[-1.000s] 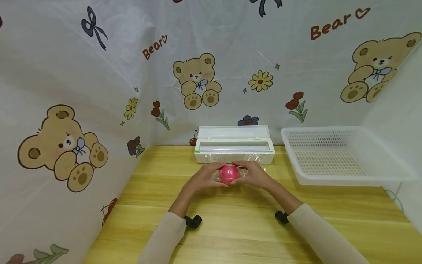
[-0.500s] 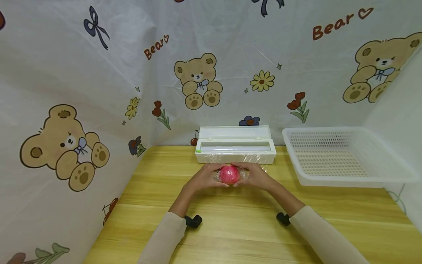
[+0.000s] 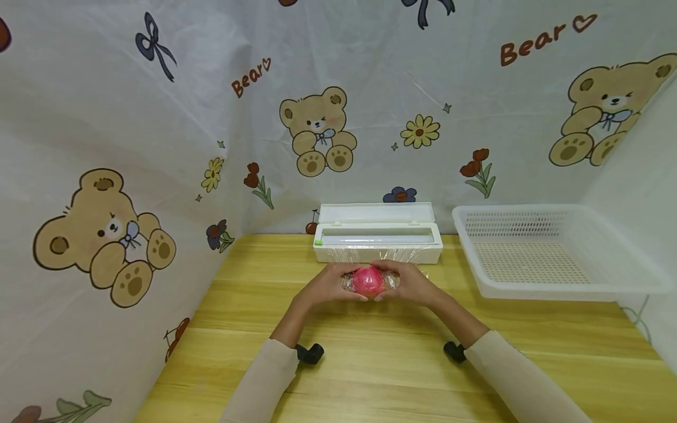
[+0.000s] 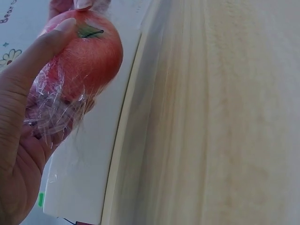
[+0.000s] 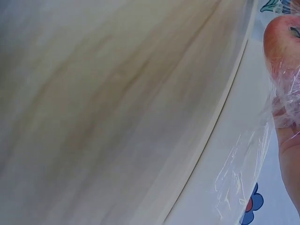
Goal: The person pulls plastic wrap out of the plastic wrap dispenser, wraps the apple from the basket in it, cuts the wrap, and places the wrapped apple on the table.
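A red apple (image 3: 368, 281) wrapped in clear cling film is held between both hands, just in front of a white cling film box (image 3: 378, 254). My left hand (image 3: 327, 284) grips its left side; in the left wrist view the thumb (image 4: 51, 40) lies near the green stem hollow. On the opposite side my right hand (image 3: 414, 284) holds the apple and its bunched film (image 3: 392, 279). The right wrist view shows only part of that hand, with loose film (image 5: 243, 173) hanging beside it. The box lid stands open, showing the film roll (image 3: 378, 239).
To the right of the box stands a white perforated plastic basket (image 3: 550, 289). The wooden table (image 3: 370, 376) extends toward me. A bear-patterned cloth (image 3: 370, 70) forms the wall at the back and left.
My right thumb has shifted slightly off the front of the apple toward its lower edge. Film trailing at the right by the box shows less. Both hands otherwise stay nearly still.
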The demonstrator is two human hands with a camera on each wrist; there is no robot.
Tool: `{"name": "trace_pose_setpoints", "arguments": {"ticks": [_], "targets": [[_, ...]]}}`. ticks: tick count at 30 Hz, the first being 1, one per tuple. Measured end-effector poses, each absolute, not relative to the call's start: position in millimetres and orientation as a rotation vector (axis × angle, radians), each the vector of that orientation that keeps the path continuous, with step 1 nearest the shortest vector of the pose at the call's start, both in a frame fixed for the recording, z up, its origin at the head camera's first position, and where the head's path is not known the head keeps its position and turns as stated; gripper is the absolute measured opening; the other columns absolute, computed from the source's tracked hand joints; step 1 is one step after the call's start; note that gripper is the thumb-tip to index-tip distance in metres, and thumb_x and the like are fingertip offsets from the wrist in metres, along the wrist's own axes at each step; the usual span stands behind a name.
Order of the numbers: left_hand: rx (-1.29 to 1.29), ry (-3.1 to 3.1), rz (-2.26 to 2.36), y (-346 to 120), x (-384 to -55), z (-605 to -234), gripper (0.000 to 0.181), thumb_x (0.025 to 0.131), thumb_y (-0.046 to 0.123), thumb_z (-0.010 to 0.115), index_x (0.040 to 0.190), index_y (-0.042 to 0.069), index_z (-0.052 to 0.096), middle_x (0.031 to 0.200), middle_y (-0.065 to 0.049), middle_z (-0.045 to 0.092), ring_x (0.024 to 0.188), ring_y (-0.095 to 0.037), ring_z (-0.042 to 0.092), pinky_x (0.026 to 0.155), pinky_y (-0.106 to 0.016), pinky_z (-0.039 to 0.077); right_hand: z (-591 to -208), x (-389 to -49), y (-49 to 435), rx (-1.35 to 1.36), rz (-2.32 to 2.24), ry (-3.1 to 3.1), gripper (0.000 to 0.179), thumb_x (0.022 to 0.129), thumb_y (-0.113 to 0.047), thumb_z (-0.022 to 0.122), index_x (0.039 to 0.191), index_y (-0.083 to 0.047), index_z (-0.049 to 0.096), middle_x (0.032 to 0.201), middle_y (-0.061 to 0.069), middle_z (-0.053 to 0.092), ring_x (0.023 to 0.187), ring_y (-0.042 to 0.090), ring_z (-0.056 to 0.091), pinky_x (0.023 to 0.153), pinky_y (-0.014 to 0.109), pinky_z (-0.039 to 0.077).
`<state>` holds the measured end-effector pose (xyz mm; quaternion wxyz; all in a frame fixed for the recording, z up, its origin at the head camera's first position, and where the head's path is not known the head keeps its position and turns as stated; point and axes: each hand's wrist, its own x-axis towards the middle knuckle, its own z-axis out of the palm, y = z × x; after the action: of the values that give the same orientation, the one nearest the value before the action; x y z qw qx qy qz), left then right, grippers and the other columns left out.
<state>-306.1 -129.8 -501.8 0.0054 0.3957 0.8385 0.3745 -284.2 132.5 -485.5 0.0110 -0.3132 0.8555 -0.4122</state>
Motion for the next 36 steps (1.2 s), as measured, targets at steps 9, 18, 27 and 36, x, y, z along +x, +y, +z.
{"name": "trace_pose_setpoints", "arguments": {"ticks": [9, 18, 27, 36], "targets": [[1.221, 2.587, 1.224, -130.7, -304.7, -501.7, 0.07, 0.074, 0.049, 0.089, 0.137, 0.027, 0.065, 0.126, 0.013, 0.068, 0.108, -0.005, 0.064, 0.091, -0.025, 0.055, -482.6, -285.9, 134.9, -0.971, -1.254, 2.63, 0.071, 0.076, -0.032, 0.092, 0.137, -0.01, 0.064, 0.129, 0.006, 0.068, 0.117, 0.024, 0.063, 0.098, 0.042, 0.055], [1.15, 2.535, 1.267, -131.0, -303.3, -502.7, 0.069, 0.076, 0.049, 0.088, 0.139, 0.033, 0.063, 0.129, 0.015, 0.066, 0.113, -0.007, 0.062, 0.095, -0.028, 0.054, -480.1, -286.3, 136.7, -0.966, -1.247, 2.624, 0.066, 0.077, -0.03, 0.09, 0.135, -0.009, 0.066, 0.124, 0.005, 0.071, 0.108, 0.018, 0.066, 0.092, 0.035, 0.057], [1.126, 2.553, 1.222, -134.6, -302.7, -505.3, 0.068, 0.081, 0.045, 0.086, 0.141, 0.025, 0.062, 0.124, 0.01, 0.07, 0.108, -0.005, 0.065, 0.092, -0.027, 0.055, -480.4, -285.5, 136.1, -0.951, -1.248, 2.632, 0.065, 0.074, -0.03, 0.091, 0.13, -0.006, 0.069, 0.119, 0.005, 0.073, 0.099, 0.015, 0.065, 0.085, 0.031, 0.056], [1.123, 2.548, 1.213, -136.7, -302.7, -505.8, 0.067, 0.082, 0.041, 0.086, 0.142, 0.023, 0.062, 0.127, 0.009, 0.069, 0.112, -0.006, 0.063, 0.098, -0.03, 0.052, -482.7, -286.9, 135.6, -0.944, -1.26, 2.606, 0.061, 0.076, -0.026, 0.089, 0.13, -0.007, 0.069, 0.116, 0.003, 0.074, 0.097, 0.015, 0.066, 0.084, 0.031, 0.057]]}}
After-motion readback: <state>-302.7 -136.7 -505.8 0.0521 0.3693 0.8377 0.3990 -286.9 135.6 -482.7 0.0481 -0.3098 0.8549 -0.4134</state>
